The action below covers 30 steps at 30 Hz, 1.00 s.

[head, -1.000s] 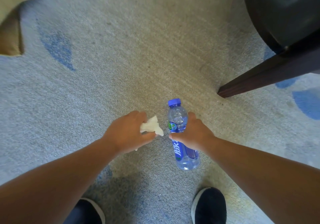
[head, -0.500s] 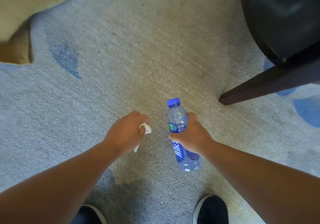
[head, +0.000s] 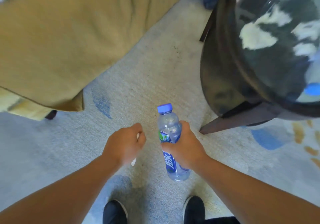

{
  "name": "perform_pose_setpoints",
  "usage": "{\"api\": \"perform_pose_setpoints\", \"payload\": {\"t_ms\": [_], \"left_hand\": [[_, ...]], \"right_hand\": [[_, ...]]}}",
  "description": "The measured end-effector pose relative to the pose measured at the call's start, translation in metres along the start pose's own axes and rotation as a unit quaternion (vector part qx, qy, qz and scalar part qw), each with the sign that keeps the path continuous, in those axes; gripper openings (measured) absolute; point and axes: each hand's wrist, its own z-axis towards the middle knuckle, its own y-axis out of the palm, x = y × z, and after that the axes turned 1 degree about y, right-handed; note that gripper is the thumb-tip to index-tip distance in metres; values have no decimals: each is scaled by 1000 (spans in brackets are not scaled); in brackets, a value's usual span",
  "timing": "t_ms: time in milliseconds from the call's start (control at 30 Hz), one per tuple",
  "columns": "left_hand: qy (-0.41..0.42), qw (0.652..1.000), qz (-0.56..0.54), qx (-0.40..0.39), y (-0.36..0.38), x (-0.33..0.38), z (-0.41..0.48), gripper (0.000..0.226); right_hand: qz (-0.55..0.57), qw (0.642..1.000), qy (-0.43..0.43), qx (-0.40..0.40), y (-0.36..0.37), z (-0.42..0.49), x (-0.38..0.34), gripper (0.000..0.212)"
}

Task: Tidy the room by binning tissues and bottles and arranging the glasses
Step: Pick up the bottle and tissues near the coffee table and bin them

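since half a second ago the tan fabric sofa [head: 69,33] and the dark round glossy bin [head: 225,59] have come much further into view. your left hand [head: 124,144] has closed tighter on the white crumpled tissue [head: 133,162] – only slivers show past the curled fingers. your right hand [head: 183,147] still wraps its fingers round the clear blue-capped plastic bottle [head: 168,125], over the pale carpet [head: 147,78], near the bin. inside the bin – blurred white crumpled pieces [head: 256,36] and a blue spot [head: 312,89].

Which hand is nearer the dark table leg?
Right. The right hand, gripping the bottle, is just left of the table leg; the left hand, clutching tissue, lies farther left, beyond the bottle.
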Motion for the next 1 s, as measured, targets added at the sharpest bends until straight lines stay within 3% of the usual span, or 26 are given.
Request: {"api": "perform_pose_setpoints", "payload": {"t_ms": [300, 467, 733, 1000], "left_hand": [[28, 998, 11, 48, -218, 125, -86, 43], [47, 994, 27, 95, -315, 214, -119, 43], [115, 977, 39, 177, -406, 328, -147, 42], [189, 964, 46, 182, -452, 390, -168, 37]], "right_hand": [[71, 995, -43, 52, -135, -161, -155, 51], [100, 987, -93, 85, -219, -238, -224, 55], [115, 969, -181, 121, -315, -315, -279, 55], [116, 948, -223, 197, -361, -379, -301, 57]]}}
